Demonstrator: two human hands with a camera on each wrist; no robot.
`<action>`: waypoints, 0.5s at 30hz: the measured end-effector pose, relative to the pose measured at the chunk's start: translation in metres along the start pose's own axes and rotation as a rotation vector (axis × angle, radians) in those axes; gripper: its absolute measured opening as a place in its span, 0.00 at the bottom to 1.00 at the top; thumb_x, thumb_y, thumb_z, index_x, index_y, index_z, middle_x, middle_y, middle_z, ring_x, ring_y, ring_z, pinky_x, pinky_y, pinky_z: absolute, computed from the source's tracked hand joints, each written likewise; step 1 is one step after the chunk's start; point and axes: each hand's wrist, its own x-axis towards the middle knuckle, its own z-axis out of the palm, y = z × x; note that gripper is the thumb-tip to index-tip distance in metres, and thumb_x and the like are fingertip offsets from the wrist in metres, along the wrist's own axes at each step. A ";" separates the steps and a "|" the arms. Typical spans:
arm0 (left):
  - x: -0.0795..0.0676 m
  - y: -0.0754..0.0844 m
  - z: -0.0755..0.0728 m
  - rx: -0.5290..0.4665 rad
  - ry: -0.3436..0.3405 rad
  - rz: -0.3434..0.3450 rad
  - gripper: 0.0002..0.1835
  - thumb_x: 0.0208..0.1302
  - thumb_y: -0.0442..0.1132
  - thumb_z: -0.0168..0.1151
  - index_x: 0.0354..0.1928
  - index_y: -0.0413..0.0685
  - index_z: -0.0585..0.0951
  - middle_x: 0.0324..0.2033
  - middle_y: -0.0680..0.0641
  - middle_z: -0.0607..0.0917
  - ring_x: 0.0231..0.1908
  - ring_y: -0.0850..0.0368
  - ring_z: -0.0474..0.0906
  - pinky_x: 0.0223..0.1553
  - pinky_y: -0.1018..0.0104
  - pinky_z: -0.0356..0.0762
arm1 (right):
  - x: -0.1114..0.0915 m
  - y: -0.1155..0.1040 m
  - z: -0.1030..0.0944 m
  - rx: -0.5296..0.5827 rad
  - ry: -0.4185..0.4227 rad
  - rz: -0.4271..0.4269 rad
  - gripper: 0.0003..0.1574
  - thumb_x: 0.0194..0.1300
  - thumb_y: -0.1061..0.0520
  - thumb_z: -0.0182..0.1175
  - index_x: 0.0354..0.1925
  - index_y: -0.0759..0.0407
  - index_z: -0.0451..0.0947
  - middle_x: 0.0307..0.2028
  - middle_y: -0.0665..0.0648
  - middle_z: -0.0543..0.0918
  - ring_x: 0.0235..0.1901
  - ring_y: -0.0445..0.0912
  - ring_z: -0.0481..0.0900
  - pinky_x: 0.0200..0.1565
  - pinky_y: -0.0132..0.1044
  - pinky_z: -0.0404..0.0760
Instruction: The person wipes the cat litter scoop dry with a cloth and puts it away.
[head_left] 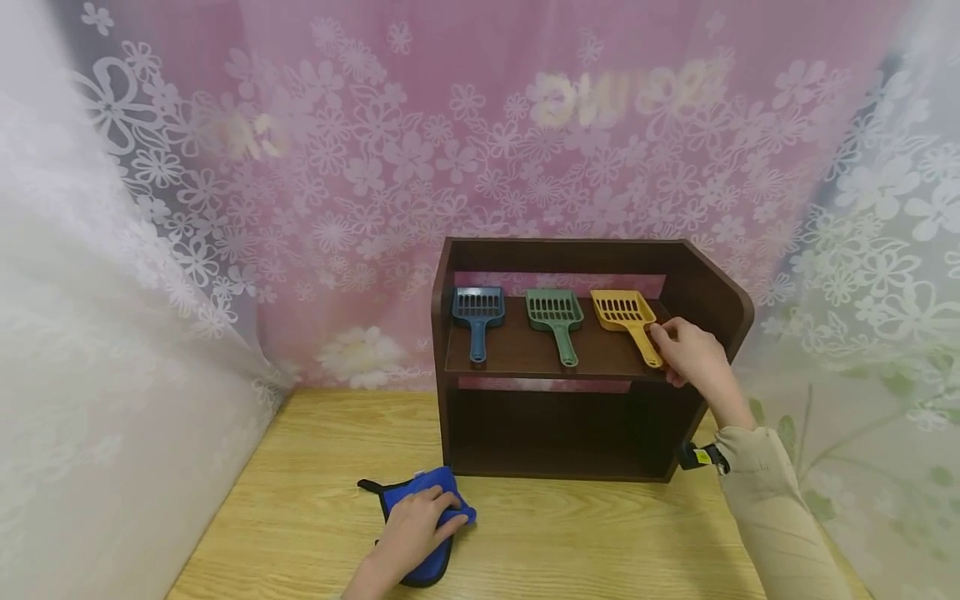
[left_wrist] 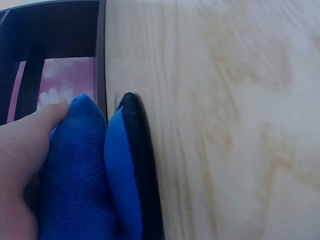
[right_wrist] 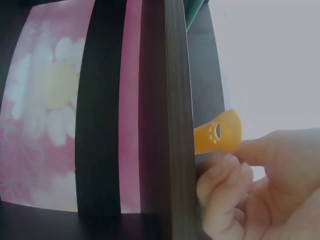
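Note:
Three slotted litter scoops lie on the upper shelf of a dark brown rack: blue (head_left: 477, 321), green (head_left: 558, 323) and yellow (head_left: 630, 321), their handles toward me. My right hand (head_left: 693, 354) is at the right side of the yellow scoop's handle, thumb and forefinger against it and the other fingers curled by the shelf edge. In the right wrist view the handle's holed end (right_wrist: 225, 132) reaches the shelf's front edge. My left hand (head_left: 420, 525) grips a folded blue cloth with black edging (left_wrist: 75, 175) on the table, the thumb along its fold.
The dark brown rack (head_left: 442, 417) stands on a wooden table (head_left: 570, 533), its lower compartment below the scoops. Floral curtains (head_left: 360, 167) hang behind and on both sides. A black strap with a device (head_left: 701, 456) is on the right wrist.

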 end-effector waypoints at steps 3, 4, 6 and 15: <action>0.002 0.000 -0.002 -0.007 0.048 -0.013 0.11 0.60 0.55 0.57 0.31 0.61 0.82 0.27 0.61 0.79 0.24 0.70 0.73 0.25 0.73 0.72 | -0.012 0.002 0.002 0.018 0.104 -0.015 0.36 0.69 0.35 0.36 0.48 0.67 0.66 0.15 0.54 0.76 0.13 0.46 0.75 0.23 0.37 0.73; 0.003 0.000 -0.003 -0.007 0.067 -0.015 0.10 0.61 0.55 0.57 0.30 0.61 0.82 0.26 0.61 0.78 0.23 0.71 0.72 0.24 0.74 0.71 | -0.017 0.002 0.003 0.034 0.140 -0.017 0.36 0.69 0.35 0.36 0.48 0.66 0.66 0.15 0.54 0.75 0.13 0.46 0.74 0.23 0.37 0.73; 0.006 -0.001 -0.006 0.003 0.108 -0.019 0.10 0.61 0.54 0.58 0.28 0.62 0.82 0.24 0.63 0.77 0.22 0.72 0.69 0.23 0.76 0.69 | -0.025 0.005 0.006 0.067 0.209 -0.017 0.35 0.69 0.35 0.36 0.46 0.65 0.67 0.13 0.53 0.75 0.12 0.46 0.73 0.21 0.37 0.72; 0.017 -0.008 -0.028 0.079 0.313 -0.120 0.04 0.58 0.47 0.63 0.30 0.58 0.82 0.25 0.59 0.78 0.25 0.65 0.71 0.24 0.72 0.69 | -0.061 0.017 0.044 0.266 0.438 0.005 0.27 0.68 0.39 0.44 0.43 0.62 0.69 0.13 0.52 0.74 0.07 0.41 0.70 0.14 0.32 0.68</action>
